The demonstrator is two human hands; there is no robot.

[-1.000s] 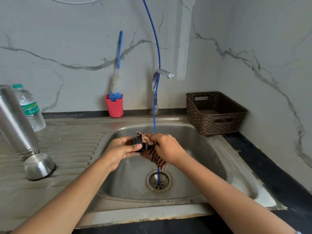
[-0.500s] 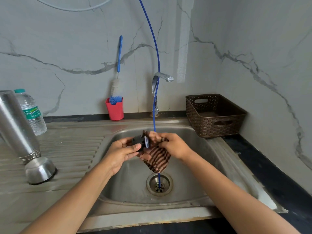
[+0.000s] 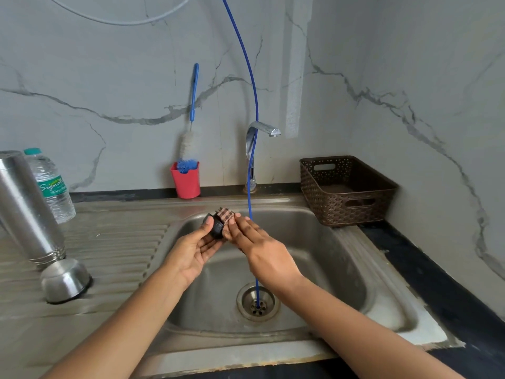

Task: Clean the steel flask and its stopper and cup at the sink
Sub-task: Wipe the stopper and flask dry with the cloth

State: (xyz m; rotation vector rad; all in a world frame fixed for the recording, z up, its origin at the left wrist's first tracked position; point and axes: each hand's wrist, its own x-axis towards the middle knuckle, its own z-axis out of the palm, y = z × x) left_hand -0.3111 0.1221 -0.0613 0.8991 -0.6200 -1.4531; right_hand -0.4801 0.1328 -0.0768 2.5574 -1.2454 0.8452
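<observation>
Over the steel sink [image 3: 341, 269] my left hand [image 3: 191, 250] holds the black stopper [image 3: 216, 227] between thumb and fingers. My right hand [image 3: 259, 247] presses a brown striped cloth [image 3: 226, 217] against the stopper with fairly straight fingers; most of the cloth is hidden behind that hand. The steel flask [image 3: 24, 209] stands upside down and tilted on the drainboard at the far left, its mouth resting on the upturned steel cup [image 3: 64, 280].
A blue hose [image 3: 252, 160] hangs from above into the drain [image 3: 258, 302], in front of the tap [image 3: 259, 132]. A red holder [image 3: 185, 181] with a bottle brush [image 3: 191, 132], a plastic water bottle [image 3: 50, 184] and a brown basket [image 3: 347, 190] stand along the back.
The cloth, which hung below my hands, is now bunched up on top of the stopper. My right hand's fingers have flattened over it. Both hands sit a little higher and further left.
</observation>
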